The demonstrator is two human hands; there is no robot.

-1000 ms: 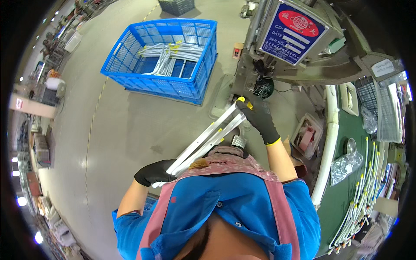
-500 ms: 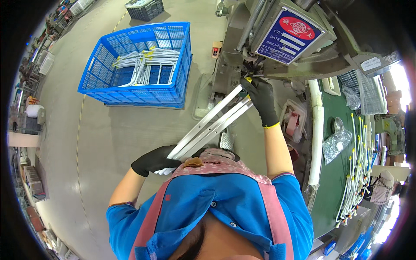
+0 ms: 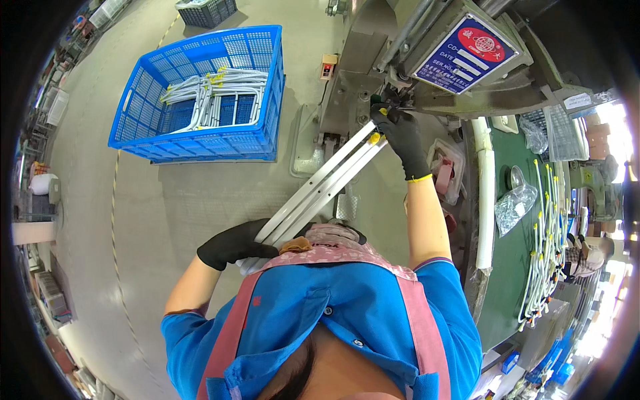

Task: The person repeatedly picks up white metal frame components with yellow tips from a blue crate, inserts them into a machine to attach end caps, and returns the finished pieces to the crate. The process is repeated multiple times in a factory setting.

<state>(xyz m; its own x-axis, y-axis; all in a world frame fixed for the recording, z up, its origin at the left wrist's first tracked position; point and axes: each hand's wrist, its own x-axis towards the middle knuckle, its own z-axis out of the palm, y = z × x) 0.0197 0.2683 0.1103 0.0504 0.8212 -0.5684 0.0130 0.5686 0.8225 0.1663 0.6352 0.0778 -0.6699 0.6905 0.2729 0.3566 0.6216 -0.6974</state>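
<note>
A bundle of white metal tubes with small holes along them slants from my waist up to the machine. My left hand, in a black glove, is wrapped round their lower ends beside my apron. At the upper ends my right hand, gloved in black with a yellow cuff edge, is closed on the tubes. A yellow end piece shows just below its fingers. The right fingertips are close under the head of a grey-green machine; the exact contact there is hidden.
A blue plastic crate holding white tube frames with yellow ends stands on the floor at the left. On the right, a green-topped table carries several thin white rods and a clear plastic bag. A bin sits beside the machine.
The upper tube has swung closer to the others, and a yellow end piece now shows more clearly below my right hand. Both hands keep their hold. The view has shifted slightly.
</note>
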